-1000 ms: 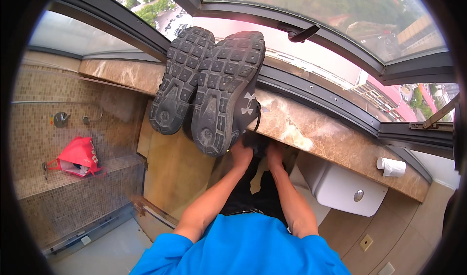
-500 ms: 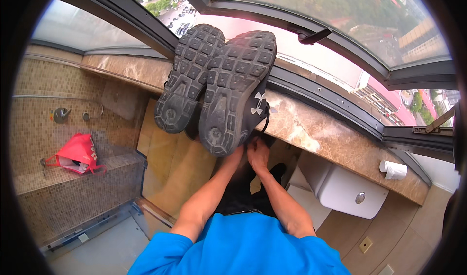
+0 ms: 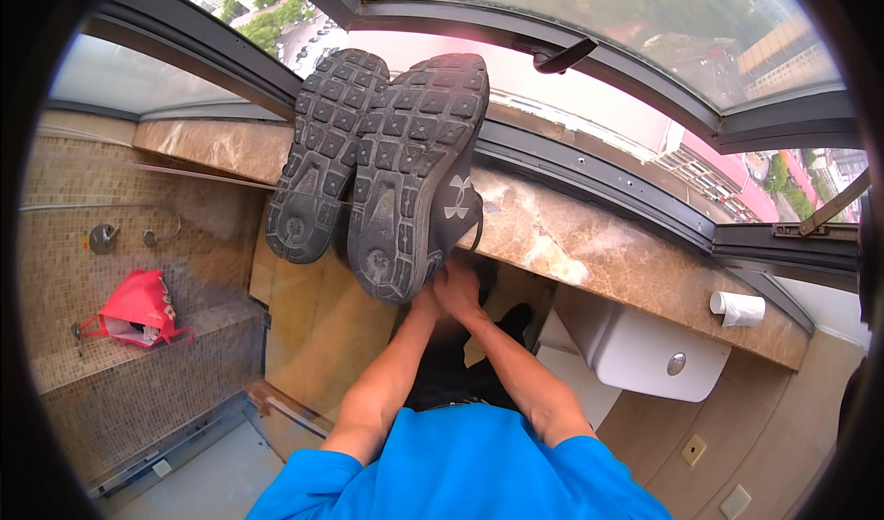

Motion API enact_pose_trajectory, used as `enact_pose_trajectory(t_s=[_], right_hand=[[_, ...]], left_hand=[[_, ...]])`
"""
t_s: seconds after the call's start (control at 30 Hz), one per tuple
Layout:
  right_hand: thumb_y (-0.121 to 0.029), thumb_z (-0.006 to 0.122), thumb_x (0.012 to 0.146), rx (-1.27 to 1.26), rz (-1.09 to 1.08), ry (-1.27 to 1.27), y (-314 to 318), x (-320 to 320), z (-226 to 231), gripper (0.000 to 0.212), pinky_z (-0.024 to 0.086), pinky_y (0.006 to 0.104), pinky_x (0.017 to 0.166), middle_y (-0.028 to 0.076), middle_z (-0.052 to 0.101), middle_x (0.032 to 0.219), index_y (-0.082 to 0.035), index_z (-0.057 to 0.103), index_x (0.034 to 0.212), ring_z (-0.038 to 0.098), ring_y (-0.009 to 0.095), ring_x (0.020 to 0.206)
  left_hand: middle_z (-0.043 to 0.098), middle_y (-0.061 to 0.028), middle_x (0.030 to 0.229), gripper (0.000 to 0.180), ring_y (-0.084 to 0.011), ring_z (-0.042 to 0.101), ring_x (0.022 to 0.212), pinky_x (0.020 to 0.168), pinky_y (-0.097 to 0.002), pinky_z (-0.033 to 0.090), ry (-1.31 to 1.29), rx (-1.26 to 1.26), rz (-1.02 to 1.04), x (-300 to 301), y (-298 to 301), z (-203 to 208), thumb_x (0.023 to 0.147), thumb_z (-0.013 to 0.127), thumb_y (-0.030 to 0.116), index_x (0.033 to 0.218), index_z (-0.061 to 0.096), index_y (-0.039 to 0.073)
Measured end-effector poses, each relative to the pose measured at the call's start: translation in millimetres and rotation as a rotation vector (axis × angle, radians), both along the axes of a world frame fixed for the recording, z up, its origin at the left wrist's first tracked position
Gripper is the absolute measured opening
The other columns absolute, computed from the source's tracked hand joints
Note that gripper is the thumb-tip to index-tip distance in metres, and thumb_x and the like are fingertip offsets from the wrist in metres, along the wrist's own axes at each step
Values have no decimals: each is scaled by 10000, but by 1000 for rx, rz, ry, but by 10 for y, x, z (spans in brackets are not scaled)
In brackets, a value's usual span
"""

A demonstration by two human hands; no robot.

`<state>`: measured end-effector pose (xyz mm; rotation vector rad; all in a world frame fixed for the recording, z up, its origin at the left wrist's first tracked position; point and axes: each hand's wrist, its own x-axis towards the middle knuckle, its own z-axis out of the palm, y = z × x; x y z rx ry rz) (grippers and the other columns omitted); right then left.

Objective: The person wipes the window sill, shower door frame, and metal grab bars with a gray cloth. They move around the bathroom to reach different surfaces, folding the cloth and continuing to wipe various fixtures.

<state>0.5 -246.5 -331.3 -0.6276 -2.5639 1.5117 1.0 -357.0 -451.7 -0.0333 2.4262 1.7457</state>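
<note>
A pair of dark sneakers (image 3: 382, 175) fills the upper middle, treaded grey soles turned up toward me. The right sneaker (image 3: 410, 170) overlaps the left one (image 3: 322, 152) and shows a pale logo and a dark lace on its side. Just below its heel, my two hands meet. My left hand (image 3: 426, 301) is mostly covered by the sneaker, so its fingers are hidden. My right hand (image 3: 458, 288) presses against it, fingers curled inward; whatever they grip is out of sight behind the shoe.
A brown marble sill (image 3: 571, 235) runs under an open window (image 3: 589, 23) high above the street. A paper roll (image 3: 738, 309) lies on the sill, above a white toilet (image 3: 654, 354). On the left, a red bag (image 3: 143, 308) sits on a tiled ledge (image 3: 212, 336) behind glass.
The sneakers and hands appear further left in the picture, as does the whole room. My hands have drawn closer together beneath the right sneaker's heel.
</note>
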Motion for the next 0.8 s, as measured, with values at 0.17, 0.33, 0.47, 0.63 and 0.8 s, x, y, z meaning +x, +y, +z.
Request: enact_pose_trajectory(t_s=[0.17, 0.33, 0.47, 0.63, 0.8], right_hand=[[-178, 597, 808, -126, -71, -142, 364, 230, 55, 186, 498, 448, 680, 191, 628, 805, -24, 590, 913, 628, 371, 748], [-106, 564, 832, -428, -412, -64, 658, 680, -25, 87, 508, 352, 638, 80, 593, 761, -31, 579, 873, 608, 201, 703], [-11, 499, 849, -870, -707, 298, 936, 853, 246, 115, 514, 317, 641, 33, 586, 843, -56, 579, 917, 595, 160, 748], [-61, 525, 903, -900, -934, 560, 1348, 882, 707, 213, 538, 325, 678, 48, 610, 960, -75, 548, 1114, 620, 173, 816], [-147, 435, 983, -1134, -1183, 412, 1480, 795, 479, 292, 524, 325, 779, 70, 636, 1055, -74, 524, 1252, 631, 200, 940]], left_hand=[[644, -73, 991, 234, -207, 643, 841, 690, -341, 553, -617, 298, 187, -52, 365, 565, 859, 539, -45, 1069, 597, 41], [628, 2, 850, 134, -84, 546, 618, 478, -237, 421, -714, 330, 143, 263, 639, 1217, 858, 616, -16, 956, 631, 74], [616, 17, 871, 146, -65, 531, 676, 557, -218, 416, -488, 483, 77, 335, 1058, 1687, 866, 574, -41, 961, 631, 54], [613, -31, 963, 200, -122, 549, 850, 720, -270, 461, -300, 382, -130, 277, 1600, 1645, 865, 517, -46, 1034, 619, -13], [609, -71, 1048, 215, -143, 546, 909, 757, -285, 466, -416, 294, -139, 373, 1998, 1316, 886, 517, 20, 1076, 608, -22]])
